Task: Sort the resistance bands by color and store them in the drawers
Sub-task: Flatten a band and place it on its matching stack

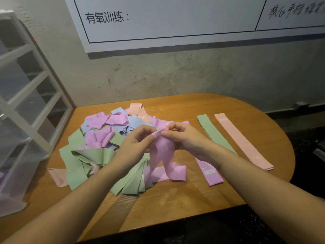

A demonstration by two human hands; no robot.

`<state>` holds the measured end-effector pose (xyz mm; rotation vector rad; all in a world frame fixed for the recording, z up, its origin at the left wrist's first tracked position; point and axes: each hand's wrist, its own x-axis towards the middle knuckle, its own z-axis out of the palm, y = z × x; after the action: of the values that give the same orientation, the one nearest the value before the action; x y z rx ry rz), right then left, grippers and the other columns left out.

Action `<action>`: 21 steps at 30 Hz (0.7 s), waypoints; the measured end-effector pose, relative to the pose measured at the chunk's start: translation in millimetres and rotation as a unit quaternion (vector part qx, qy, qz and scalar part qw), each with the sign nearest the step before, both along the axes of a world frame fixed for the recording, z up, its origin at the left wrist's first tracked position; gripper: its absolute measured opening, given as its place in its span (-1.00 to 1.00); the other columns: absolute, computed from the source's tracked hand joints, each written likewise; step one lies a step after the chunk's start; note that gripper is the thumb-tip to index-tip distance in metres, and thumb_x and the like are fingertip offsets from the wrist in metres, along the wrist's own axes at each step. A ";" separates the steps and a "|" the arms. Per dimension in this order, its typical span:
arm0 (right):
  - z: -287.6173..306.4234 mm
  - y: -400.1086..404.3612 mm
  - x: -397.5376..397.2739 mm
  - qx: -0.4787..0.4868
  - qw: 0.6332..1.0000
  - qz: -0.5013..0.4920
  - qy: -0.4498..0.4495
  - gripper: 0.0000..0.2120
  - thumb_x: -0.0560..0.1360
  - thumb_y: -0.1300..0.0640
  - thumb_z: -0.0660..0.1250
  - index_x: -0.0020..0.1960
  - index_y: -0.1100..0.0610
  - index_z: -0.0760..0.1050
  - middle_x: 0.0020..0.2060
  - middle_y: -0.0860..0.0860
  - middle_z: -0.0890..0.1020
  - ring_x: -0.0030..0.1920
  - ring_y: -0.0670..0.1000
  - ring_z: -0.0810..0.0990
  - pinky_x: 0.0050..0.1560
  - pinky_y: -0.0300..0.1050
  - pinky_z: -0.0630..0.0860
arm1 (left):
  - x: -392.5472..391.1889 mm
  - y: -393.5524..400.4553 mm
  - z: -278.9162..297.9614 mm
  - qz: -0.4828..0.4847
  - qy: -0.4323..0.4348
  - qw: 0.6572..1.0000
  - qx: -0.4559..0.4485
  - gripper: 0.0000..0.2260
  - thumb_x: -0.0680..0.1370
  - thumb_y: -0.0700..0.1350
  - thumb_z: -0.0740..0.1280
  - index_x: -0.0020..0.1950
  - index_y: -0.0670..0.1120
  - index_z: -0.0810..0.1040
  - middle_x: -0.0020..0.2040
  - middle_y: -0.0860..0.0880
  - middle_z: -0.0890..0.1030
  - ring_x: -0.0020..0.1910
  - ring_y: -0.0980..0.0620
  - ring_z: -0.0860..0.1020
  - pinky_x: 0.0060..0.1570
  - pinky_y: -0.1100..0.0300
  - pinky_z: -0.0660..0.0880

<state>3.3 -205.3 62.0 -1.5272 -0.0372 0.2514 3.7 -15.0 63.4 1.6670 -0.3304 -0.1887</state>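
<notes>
A purple band [162, 155], thin, smooth and matte, is pinched at its top edge between the fingertips of the left hand [135, 145] and the right hand [184, 138], both curled on it above the worktop [193, 194]. The band hangs twisted, its lower loop folded on the wood; a pale print is seen on it, only partly readable. To the left, a loose pile [105, 138] of crumpled flat bands in green, purple, blue and pink is heaped, many ends being buried under others. To the right, three straight stacks are laid side by side: a purple stack [211, 173], largely covered by the right forearm, a green stack [209, 129], its near end hidden by the same arm, and a pink stack [242, 141], fully shown. The worktop is of orange-brown wood grain with a rounded right end. At the left edge a white plastic drawer unit [26, 103] with translucent fronts is cut off by the frame; its contents cannot be made out. A rough grey wall [175, 76] carries a white board [167, 23] with printed characters.
</notes>
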 end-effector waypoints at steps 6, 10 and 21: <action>0.8 -4.1 0.8 0.024 0.996 -0.075 -0.046 -0.84 0.50 0.20 0.48 -0.17 -0.01 0.57 -0.25 -0.02 0.59 -0.20 -0.01 0.52 -0.22 -0.14 0.41 | -2.2 -18.7 -1.2 -0.002 0.101 0.992 -0.070 -0.81 0.68 -0.15 0.20 0.17 -0.13 0.58 -0.05 -0.12 0.61 -0.17 -0.02 0.56 -0.14 0.17 0.53; 1.7 -9.4 2.1 0.014 0.990 -0.103 -0.094 -0.83 0.49 0.21 0.49 -0.19 0.01 0.57 -0.23 -0.05 0.59 -0.15 -0.04 0.53 -0.20 -0.25 0.43 | -5.0 -33.1 6.1 -0.017 0.118 0.989 -0.092 -0.75 0.69 -0.11 0.18 0.14 0.03 0.66 0.02 -0.11 0.68 -0.09 -0.02 0.66 -0.10 0.13 0.59; 2.8 -20.4 1.7 0.086 0.981 -0.136 -0.104 -0.81 0.51 0.26 0.46 -0.17 0.02 0.54 -0.29 -0.10 0.56 -0.23 -0.11 0.51 -0.23 -0.31 0.43 | -5.3 -56.4 15.3 -0.067 0.139 0.979 -0.137 -0.66 0.69 -0.09 0.07 0.32 0.02 0.58 0.21 -0.20 0.65 0.13 -0.09 0.60 0.23 -0.05 0.48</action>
<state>4.9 -225.7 64.9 -1.3628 -0.0145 -0.1287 -1.6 -71.4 78.7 1.3268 -0.2443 -0.4530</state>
